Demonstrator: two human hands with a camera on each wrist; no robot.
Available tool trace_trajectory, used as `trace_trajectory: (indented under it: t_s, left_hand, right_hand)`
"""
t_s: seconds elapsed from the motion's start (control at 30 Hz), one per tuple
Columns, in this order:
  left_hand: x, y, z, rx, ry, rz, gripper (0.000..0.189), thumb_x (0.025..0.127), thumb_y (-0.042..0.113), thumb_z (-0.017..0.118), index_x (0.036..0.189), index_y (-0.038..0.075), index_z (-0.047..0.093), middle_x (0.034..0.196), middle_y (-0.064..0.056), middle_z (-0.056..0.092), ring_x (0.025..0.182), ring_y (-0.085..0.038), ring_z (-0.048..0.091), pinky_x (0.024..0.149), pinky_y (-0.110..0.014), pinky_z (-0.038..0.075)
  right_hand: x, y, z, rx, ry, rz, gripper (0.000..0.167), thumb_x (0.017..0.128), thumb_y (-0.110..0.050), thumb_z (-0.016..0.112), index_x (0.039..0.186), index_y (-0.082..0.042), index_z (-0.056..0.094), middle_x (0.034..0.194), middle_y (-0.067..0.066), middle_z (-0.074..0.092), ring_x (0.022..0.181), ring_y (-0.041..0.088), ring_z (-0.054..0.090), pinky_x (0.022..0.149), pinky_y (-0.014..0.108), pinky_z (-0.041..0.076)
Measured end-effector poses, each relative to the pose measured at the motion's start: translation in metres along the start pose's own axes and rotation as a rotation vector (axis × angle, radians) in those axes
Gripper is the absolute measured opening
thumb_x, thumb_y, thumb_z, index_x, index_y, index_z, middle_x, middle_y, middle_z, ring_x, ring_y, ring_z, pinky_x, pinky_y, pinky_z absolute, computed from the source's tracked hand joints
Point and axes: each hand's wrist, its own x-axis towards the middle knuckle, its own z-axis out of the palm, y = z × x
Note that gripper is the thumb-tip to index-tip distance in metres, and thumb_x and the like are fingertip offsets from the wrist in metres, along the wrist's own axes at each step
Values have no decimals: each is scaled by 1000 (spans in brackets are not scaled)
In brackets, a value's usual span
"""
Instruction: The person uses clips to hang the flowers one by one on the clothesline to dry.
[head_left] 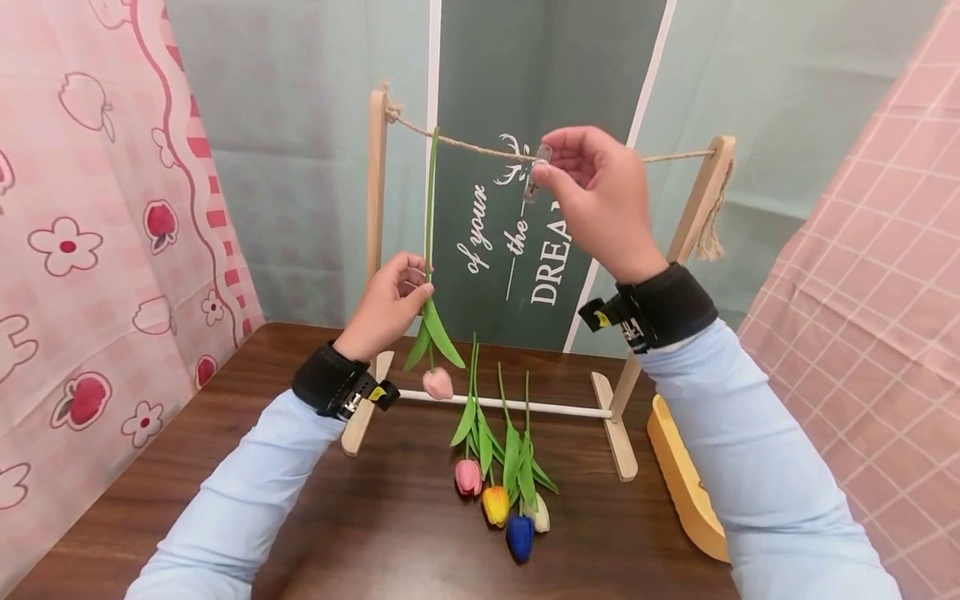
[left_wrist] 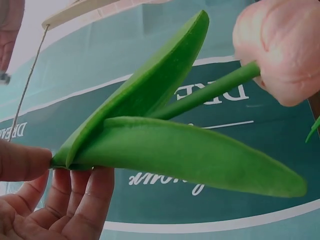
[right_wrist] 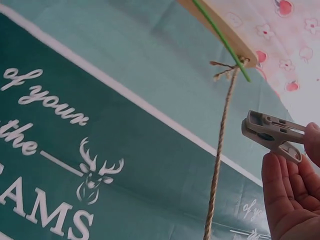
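My left hand (head_left: 388,298) pinches the stem of a pale pink tulip (head_left: 438,384) between thumb and fingers, just above its leaves. The tulip hangs blossom down, and its stem tip rises to the rope (head_left: 480,149), overlapping it near the left post. In the left wrist view, the leaves (left_wrist: 200,155) spread out from the fingertips towards the blossom (left_wrist: 282,47). My right hand (head_left: 611,200) is raised at the rope, right of the stem, and holds a grey clothespin (right_wrist: 274,132) by its handles. In the right wrist view the clothespin is apart from the rope (right_wrist: 216,170).
The rope runs between two wooden posts (head_left: 377,183) joined low down by a white rod (head_left: 525,406). Several tulips, among them a blue tulip (head_left: 520,537) and a yellow tulip (head_left: 495,506), lie on the brown table (head_left: 360,517). A yellow container (head_left: 678,483) stands at the right, partly behind my sleeve.
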Motion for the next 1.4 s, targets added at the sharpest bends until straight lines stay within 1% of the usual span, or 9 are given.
trace_trajectory:
  t_s: [0.13, 0.3, 0.5, 0.67, 0.77, 0.93, 1.0, 1.17, 1.4]
  left_hand:
    - [1, 0, -1, 4, 11, -27, 19, 96, 0, 55, 114, -4, 50, 96, -18, 59, 82, -29, 59, 68, -29, 49]
    - [5, -2, -2, 26, 27, -32, 18, 96, 1, 56, 113, -3, 51, 96, -19, 59, 84, -31, 60, 72, -32, 48]
    - [8, -1, -2, 54, 37, -30, 20, 96, 2, 56, 114, -3, 50, 95, -19, 60, 85, -33, 61, 73, -34, 48]
    - [10, -1, -2, 64, 44, -31, 18, 96, 2, 57, 113, -2, 51, 95, -19, 60, 83, -32, 60, 69, -33, 47]
    - [12, -2, -1, 65, 46, -32, 19, 96, 2, 57, 113, -2, 51, 95, -18, 60, 82, -32, 59, 69, -33, 47]
    - [11, -4, 0, 61, 47, -36, 18, 96, 2, 57, 112, -1, 52, 95, -18, 60, 81, -32, 59, 70, -34, 47]
    - [10, -4, 1, 62, 46, -38, 17, 96, 2, 57, 112, -1, 52, 95, -18, 60, 82, -31, 59, 70, -34, 48]
    - [10, -2, 1, 61, 41, -44, 18, 96, 2, 57, 114, -1, 52, 96, -18, 60, 83, -31, 60, 72, -35, 49]
    - [10, -1, 2, 53, 35, -47, 20, 97, 2, 56, 115, -3, 51, 96, -18, 59, 83, -32, 59, 72, -34, 48]
  right_hand:
    - [20, -3, 7, 98, 12, 54, 22, 88, -5, 71, 107, 4, 66, 95, 9, 66, 86, 15, 63, 86, 24, 51]
    - [41, -7, 17, 188, 25, 109, 22, 88, -5, 71, 107, 4, 67, 94, 8, 67, 87, 15, 63, 87, 23, 50]
    - [57, -11, 30, 370, 46, 227, 17, 86, 1, 70, 103, 4, 67, 91, 9, 66, 85, 18, 64, 83, 25, 53]
    - [67, -12, 40, 457, 66, 295, 12, 86, 3, 70, 98, 3, 67, 88, 11, 65, 82, 18, 64, 82, 25, 54]
    - [72, -12, 46, 486, 83, 323, 11, 86, 3, 70, 97, 4, 67, 84, 10, 65, 80, 18, 64, 81, 25, 54]
    - [78, -13, 57, 535, 123, 369, 7, 85, 5, 70, 91, 3, 67, 80, 9, 64, 75, 16, 63, 79, 25, 55]
    - [80, -13, 61, 538, 131, 376, 6, 85, 6, 70, 89, 2, 66, 79, 9, 64, 74, 17, 64, 78, 25, 55]
    - [84, -15, 68, 504, 128, 396, 6, 86, 4, 70, 90, 2, 67, 80, 9, 65, 74, 16, 64, 76, 23, 55]
    - [88, -19, 77, 463, 108, 426, 7, 86, 2, 71, 92, 2, 68, 81, 7, 66, 74, 15, 64, 74, 23, 55]
